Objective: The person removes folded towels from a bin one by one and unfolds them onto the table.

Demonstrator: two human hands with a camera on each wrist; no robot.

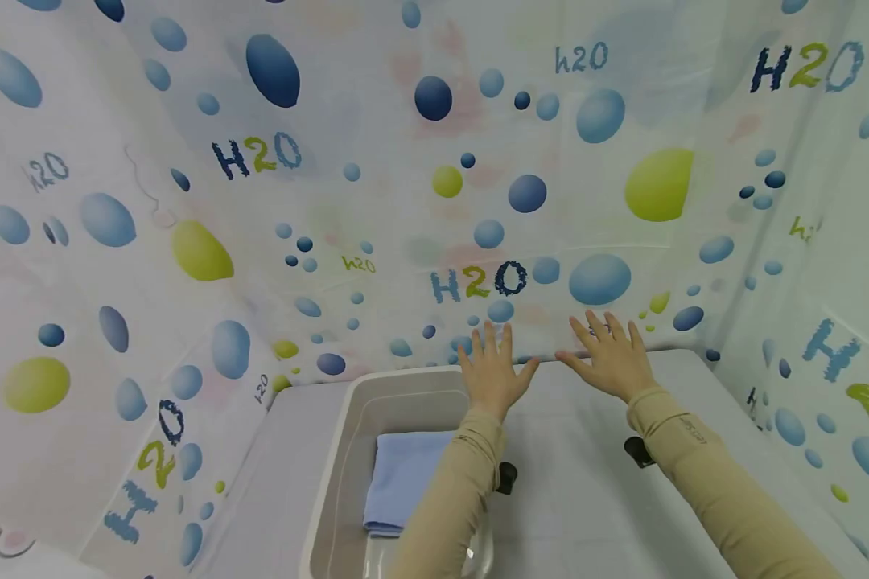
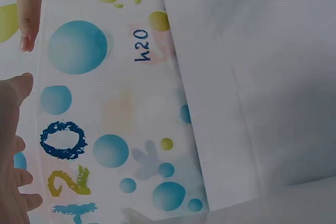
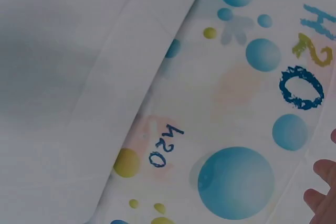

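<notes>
Both hands are raised in front of the patterned curtain, backs toward the head camera and fingers spread. My left hand (image 1: 492,375) holds nothing; its wrist overlaps the right side of a light grey tub (image 1: 336,450) in the head view. Inside that tub lies a folded light blue cloth (image 1: 408,474), partly hidden by the left sleeve. Over the white table to the right, my right hand (image 1: 611,359) is likewise bare, its thumb pointing at the left thumb with a small gap between. Fingertips of the right hand (image 3: 321,187) show at the edge of the right wrist view.
A white-covered table (image 1: 565,498) extends right of the tub. Curtains (image 1: 376,209) printed with bubbles and "H2O" enclose it at the back and both sides. Small black pieces show beside the left wrist (image 1: 507,478) and the right wrist (image 1: 638,452).
</notes>
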